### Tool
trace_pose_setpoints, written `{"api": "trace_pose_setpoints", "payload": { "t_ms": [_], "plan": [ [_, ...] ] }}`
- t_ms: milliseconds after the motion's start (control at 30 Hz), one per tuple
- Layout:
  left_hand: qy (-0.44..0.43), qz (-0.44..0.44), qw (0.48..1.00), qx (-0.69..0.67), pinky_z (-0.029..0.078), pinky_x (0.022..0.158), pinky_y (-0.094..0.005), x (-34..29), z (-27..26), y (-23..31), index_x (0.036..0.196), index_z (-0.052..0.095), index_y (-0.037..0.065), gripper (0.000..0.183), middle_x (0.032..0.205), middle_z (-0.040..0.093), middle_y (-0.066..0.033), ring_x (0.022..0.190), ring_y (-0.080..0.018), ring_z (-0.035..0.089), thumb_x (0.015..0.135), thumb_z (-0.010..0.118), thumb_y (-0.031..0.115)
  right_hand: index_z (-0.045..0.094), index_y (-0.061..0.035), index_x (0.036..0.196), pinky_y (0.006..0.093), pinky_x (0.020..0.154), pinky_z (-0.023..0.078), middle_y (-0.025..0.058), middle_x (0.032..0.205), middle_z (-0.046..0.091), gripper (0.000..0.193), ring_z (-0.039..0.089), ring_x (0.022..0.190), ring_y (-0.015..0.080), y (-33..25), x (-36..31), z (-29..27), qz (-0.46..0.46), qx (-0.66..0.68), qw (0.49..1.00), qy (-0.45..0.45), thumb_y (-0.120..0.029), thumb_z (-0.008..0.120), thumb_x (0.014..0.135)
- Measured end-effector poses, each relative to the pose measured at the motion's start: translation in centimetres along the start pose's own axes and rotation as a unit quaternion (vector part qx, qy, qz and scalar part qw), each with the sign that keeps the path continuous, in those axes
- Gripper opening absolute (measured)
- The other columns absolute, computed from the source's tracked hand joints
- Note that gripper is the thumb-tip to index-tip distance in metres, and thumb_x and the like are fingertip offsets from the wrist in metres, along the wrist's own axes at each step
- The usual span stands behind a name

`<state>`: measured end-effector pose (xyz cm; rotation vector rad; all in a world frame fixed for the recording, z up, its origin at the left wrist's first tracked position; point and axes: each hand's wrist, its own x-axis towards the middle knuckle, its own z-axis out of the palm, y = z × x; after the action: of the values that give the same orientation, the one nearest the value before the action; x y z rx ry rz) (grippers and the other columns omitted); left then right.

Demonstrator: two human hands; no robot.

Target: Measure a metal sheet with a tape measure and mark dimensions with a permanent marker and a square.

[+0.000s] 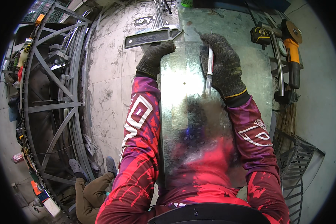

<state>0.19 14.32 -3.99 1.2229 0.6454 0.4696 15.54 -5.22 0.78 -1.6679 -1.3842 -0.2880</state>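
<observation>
A shiny galvanized metal sheet lies in front of me, dark smudges and a red reflection on its near part. At its far left, a try square with a black-and-silver stock sits across the sheet's edge. My left hand, in a dark knit glove, is closed at the square, thumb toward the sheet; its other fingers are hidden. Over the sheet's right half, my right hand, gloved alike, grips a slim white-and-clear marker pen. The pen stands lengthwise, its thin tip pointing away from me.
On the right lie an orange angle grinder, a hammer and a yellow-black tape measure. A steel frame rack with metal lengths stands left. Another person's legs show at lower left. A slatted metal stand is at lower right.
</observation>
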Motion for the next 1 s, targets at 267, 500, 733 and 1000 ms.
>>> {"api": "trace_pose_setpoints", "payload": {
  "t_ms": [267,500,733,1000],
  "plan": [
    [-0.002,-0.021,0.999,-0.033,0.053,0.077,-0.029,-0.1,-0.1,0.4,0.095,0.072,0.006,0.018,0.089,0.069,-0.0017,0.082,-0.0133,0.065,0.085,0.077,0.021,0.064,-0.0038,0.122,0.0421,0.091,0.054,0.0192,0.114,0.067,0.04,0.067,0.105,0.0364,0.1,0.1,0.2,-0.018,0.002,1.0,0.01,-0.009,0.07,0.083],
    [0.018,0.0,1.0,-0.01,0.051,0.078,-0.028,-0.4,0.6,0.5,0.097,0.073,0.006,0.02,0.09,0.068,0.0,0.081,-0.0124,0.063,0.086,0.076,0.023,0.065,-0.0073,0.117,0.0438,0.088,0.054,0.0177,0.11,0.067,0.037,0.066,0.101,0.037,0.2,0.1,0.1,-0.013,0.01,1.0,0.023,-0.011,0.07,0.081],
    [0.021,0.017,0.999,0.044,0.05,0.083,-0.0293,-0.7,0.3,0.6,0.098,0.074,0.006,0.023,0.093,0.069,-0.0008,0.085,-0.0129,0.063,0.085,0.075,0.024,0.056,-0.0097,0.135,0.0519,0.118,0.023,0.0113,0.13,0.06,0.06,0.052,0.129,0.0302,-4.9,-6.3,-1.7,0.107,0.03,0.988,-0.109,-0.029,0.073,0.081],
    [-0.016,0.006,1.0,0.025,0.048,0.085,-0.0281,0.1,-0.8,0.3,0.1,0.073,0.006,0.023,0.096,0.068,-0.0002,0.089,-0.0125,0.062,0.084,0.076,0.023,0.048,-0.0138,0.142,0.0575,0.117,0.021,0.0132,0.141,0.052,0.075,0.046,0.134,0.0333,-8.0,-6.9,-3.5,0.087,0.002,0.982,-0.168,-0.032,0.079,0.076]
  ]
}}
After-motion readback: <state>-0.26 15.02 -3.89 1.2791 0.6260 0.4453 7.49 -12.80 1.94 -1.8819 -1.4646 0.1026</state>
